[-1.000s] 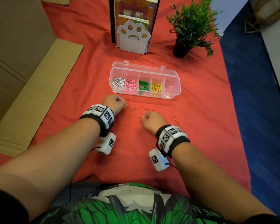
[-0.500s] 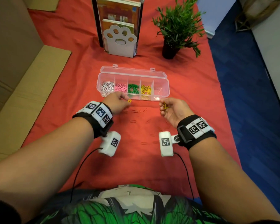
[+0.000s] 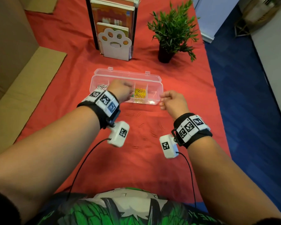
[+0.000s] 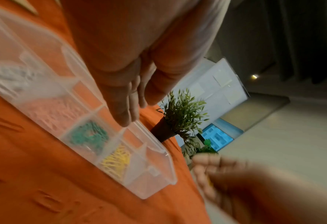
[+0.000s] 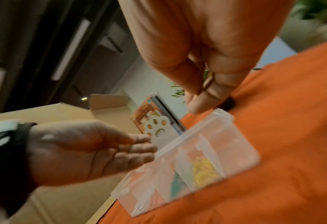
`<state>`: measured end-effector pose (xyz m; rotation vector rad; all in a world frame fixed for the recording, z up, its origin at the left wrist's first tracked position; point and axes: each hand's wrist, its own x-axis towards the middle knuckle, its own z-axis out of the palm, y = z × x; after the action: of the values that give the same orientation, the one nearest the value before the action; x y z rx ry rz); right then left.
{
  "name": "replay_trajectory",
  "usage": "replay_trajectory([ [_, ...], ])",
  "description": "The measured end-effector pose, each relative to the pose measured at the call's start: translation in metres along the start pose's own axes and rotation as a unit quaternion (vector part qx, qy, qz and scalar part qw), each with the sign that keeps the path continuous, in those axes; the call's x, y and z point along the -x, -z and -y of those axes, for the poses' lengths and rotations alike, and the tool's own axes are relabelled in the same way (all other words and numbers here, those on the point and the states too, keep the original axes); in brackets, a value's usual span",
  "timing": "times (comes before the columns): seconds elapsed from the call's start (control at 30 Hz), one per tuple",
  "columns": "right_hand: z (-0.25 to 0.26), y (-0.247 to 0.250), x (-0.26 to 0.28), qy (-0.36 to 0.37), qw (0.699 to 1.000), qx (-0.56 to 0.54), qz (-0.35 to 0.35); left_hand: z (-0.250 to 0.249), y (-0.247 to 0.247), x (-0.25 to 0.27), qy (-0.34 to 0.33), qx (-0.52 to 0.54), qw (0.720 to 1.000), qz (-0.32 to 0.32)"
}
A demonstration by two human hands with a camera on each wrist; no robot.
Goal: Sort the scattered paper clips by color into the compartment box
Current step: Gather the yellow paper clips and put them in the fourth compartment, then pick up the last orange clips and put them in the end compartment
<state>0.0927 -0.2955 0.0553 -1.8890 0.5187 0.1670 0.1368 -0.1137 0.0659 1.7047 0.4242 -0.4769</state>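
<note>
Just above the clear box [image 3: 154,78], the left hand [image 3: 120,91] hovers over its middle compartments with fingers [image 4: 124,112] straight and holding nothing. Right of the box, the right hand [image 3: 173,102] pinches a yellow clip [image 5: 208,82] between curled fingers [image 5: 203,103]. Orange clips [image 3: 138,114] lie scattered on the red worktop [image 3: 71,88] nearer the person than the box.

Red-orange cloth [image 3: 177,95], clear box [image 3: 152,77] with white [image 3: 102,86], pink [image 4: 51,112], green [image 4: 89,134] and yellow clips [image 3: 140,93]; black-and-white checker-tag wristbands [image 3: 105,100], green leafy plant [image 3: 173,30].
</note>
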Motion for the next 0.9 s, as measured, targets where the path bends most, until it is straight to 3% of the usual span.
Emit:
replay_trajectory([
  [0.07, 0.017, -0.009, -0.007, 0.064, 0.997, 0.007, -0.030, 0.011, 0.011, 0.013, -0.054, -0.096, 0.994, -0.008],
  [0.17, 0.041, -0.030, -0.014, 0.132, 0.989, 0.050, -0.035, 0.042, 0.038, 0.029, -0.105, -0.261, 0.959, -0.022],
  [0.27, 0.046, -0.048, -0.016, 0.110, 0.972, 0.204, 0.028, 0.068, 0.067, 0.038, -0.093, -0.389, 0.916, -0.036],
  [0.37, 0.044, -0.053, -0.008, 0.121, 0.963, 0.239, 0.035, 0.088, 0.091, 0.043, -0.041, -0.468, 0.883, -0.018],
  [0.47, 0.031, -0.053, 0.006, 0.144, 0.954, 0.255, 0.059, 0.098, 0.102, 0.046, 0.016, -0.515, 0.857, 0.017],
  [0.57, 0.006, -0.050, 0.028, 0.098, 0.932, 0.328, 0.123, 0.101, 0.102, 0.050, 0.050, -0.554, 0.830, 0.032],
  [0.73, -0.041, -0.053, 0.063, 0.045, 0.833, 0.498, 0.235, 0.106, 0.094, 0.049, 0.053, -0.601, 0.796, 0.047],
  [0.9, -0.069, -0.064, 0.096, 0.121, 0.813, 0.525, 0.222, 0.110, 0.090, 0.046, 0.039, -0.609, 0.791, 0.047],
])
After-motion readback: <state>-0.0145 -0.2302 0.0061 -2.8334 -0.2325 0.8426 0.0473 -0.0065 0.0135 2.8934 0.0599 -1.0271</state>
